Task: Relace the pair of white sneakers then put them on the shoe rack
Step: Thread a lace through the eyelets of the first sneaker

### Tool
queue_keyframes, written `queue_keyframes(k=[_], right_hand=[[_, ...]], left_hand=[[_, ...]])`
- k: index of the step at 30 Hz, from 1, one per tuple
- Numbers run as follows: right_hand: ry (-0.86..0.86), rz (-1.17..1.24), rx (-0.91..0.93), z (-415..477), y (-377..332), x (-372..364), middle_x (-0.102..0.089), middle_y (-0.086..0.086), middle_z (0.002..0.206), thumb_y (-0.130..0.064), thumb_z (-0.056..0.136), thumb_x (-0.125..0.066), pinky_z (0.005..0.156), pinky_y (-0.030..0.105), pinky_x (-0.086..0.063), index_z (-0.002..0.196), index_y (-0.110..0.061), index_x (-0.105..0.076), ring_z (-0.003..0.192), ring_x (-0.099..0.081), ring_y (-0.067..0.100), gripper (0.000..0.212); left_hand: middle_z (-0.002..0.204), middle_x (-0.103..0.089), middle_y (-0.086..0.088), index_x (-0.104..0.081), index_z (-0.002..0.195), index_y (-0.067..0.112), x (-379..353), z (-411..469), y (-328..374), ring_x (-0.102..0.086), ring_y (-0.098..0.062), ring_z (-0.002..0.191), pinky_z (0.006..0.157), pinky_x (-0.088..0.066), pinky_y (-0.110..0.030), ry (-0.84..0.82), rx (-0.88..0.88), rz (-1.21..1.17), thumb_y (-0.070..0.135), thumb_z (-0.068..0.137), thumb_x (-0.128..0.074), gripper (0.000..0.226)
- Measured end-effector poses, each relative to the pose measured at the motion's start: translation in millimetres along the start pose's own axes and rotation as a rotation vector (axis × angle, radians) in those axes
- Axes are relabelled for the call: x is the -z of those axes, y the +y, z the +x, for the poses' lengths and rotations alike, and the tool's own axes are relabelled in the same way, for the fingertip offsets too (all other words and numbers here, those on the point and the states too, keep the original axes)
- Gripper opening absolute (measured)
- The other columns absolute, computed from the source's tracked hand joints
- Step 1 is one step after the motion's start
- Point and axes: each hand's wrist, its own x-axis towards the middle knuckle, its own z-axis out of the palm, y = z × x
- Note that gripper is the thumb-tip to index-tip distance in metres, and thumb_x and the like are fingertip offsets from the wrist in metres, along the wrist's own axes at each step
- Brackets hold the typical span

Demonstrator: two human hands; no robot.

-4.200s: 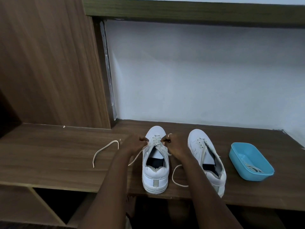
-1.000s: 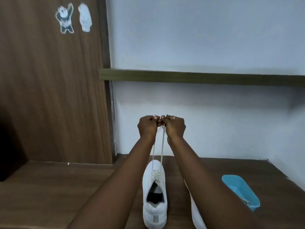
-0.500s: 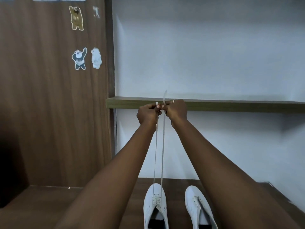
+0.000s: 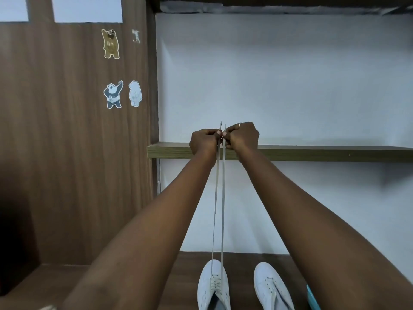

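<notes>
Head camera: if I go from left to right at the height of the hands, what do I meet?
Black-and-white panda sticker → white polar bear sticker → left hand → two thin pale shoelace ends, pinched by both hands → right hand

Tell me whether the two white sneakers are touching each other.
Apart. The head view shows a strip of bare brown wooden shelf between the left white sneaker and the right white sneaker.

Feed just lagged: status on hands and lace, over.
Left hand, right hand each pinch one end of the lace, raised. Both strands taut up from left sneaker. Nothing fouling them.
</notes>
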Motion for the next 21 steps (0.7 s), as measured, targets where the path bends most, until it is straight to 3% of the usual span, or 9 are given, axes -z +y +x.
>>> queue_keyframes(k=[4, 7, 10, 14, 21], right_hand=[[-0.01, -0.025, 0.02, 1, -3, 5, -0.07, 0.013, 0.08, -0.002, 0.08, -0.067, 0.077, 0.045, -0.058, 0.056, -0.02, -0.06, 0.081, -0.07, 0.031, 0.031], [-0.015, -0.039, 0.03, 0, -3, 8, -0.07, 0.011, 0.079, -0.005, 0.08, -0.068, 0.08, 0.045, -0.057, 0.058, -0.022, -0.061, 0.083, -0.069, 0.03, 0.029], [-0.03, -0.003, 0.004, 0, -5, 12, -0.067, 0.009, 0.072, -0.005, 0.08, -0.069, 0.08, 0.044, -0.057, 0.06, -0.018, -0.063, 0.072, -0.067, 0.027, 0.024], [-0.041, 0.085, -0.045, -3, -6, 13, -0.064, 0.008, 0.066, -0.001, 0.081, -0.069, 0.077, 0.04, -0.059, 0.063, -0.014, -0.064, 0.059, -0.062, 0.02, 0.023], [-0.037, 0.098, -0.055, -4, -8, 14, -0.07, 0.014, 0.08, -0.003, 0.081, -0.069, 0.079, 0.04, -0.059, 0.072, -0.01, -0.067, 0.065, -0.066, 0.024, 0.012]], left_hand=[[0.089, -0.071, -0.013, -0.067, 0.073, 0.015, -2, -1, 1, -0.069, -0.028, 0.087, 0.081, -0.057, -0.045, -0.018, 0.007, 0.001, 0.007, 0.086, -0.066, 0.014], [0.082, -0.068, -0.011, -0.067, 0.077, 0.012, -2, -3, 1, -0.065, -0.025, 0.076, 0.078, -0.058, -0.042, -0.04, 0.031, -0.034, 0.004, 0.086, -0.064, 0.013], [0.074, -0.065, -0.007, -0.067, 0.079, 0.01, -2, -4, 3, -0.062, -0.023, 0.071, 0.076, -0.059, -0.041, -0.053, 0.043, -0.056, 0.0, 0.086, -0.063, 0.013], [0.076, -0.067, -0.009, -0.066, 0.071, 0.012, -3, -3, 4, -0.065, -0.025, 0.075, 0.077, -0.058, -0.044, -0.052, 0.037, -0.046, -0.001, 0.084, -0.065, 0.018], [0.084, -0.071, -0.012, -0.065, 0.065, 0.016, -3, 1, 2, -0.07, -0.029, 0.086, 0.079, -0.058, -0.045, -0.016, -0.004, 0.017, 0.003, 0.081, -0.071, 0.022]])
